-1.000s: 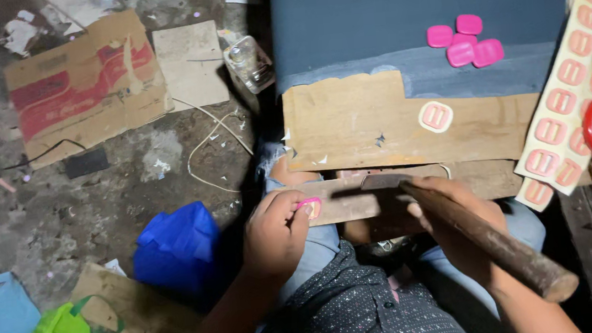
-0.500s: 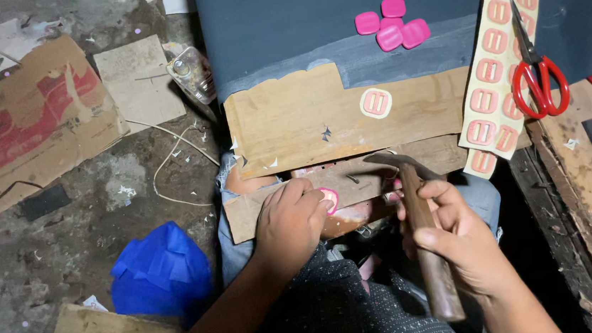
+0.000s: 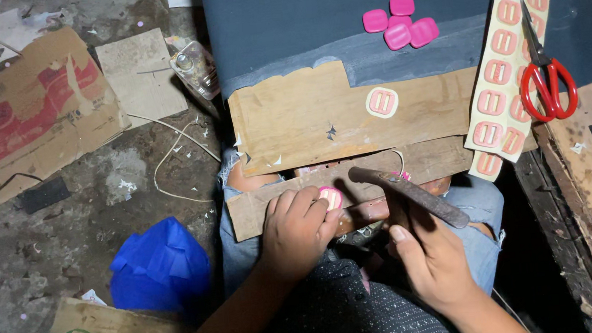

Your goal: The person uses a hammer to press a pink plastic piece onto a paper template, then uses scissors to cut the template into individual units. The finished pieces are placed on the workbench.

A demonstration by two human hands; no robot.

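At the lower centre of the frame the left hand (image 3: 293, 232) pinches a small pink buckle piece (image 3: 330, 197) flat against a narrow wooden board (image 3: 271, 208) lying across the lap, while the right hand (image 3: 429, 258) is clenched around the handle of a hammer (image 3: 407, 194) whose head hangs just right of the piece. To strike well, I judge, the fingertips (image 3: 311, 202) should stay off the piece's top and the head should land square. More pink pieces (image 3: 399, 23) lie at the upper centre.
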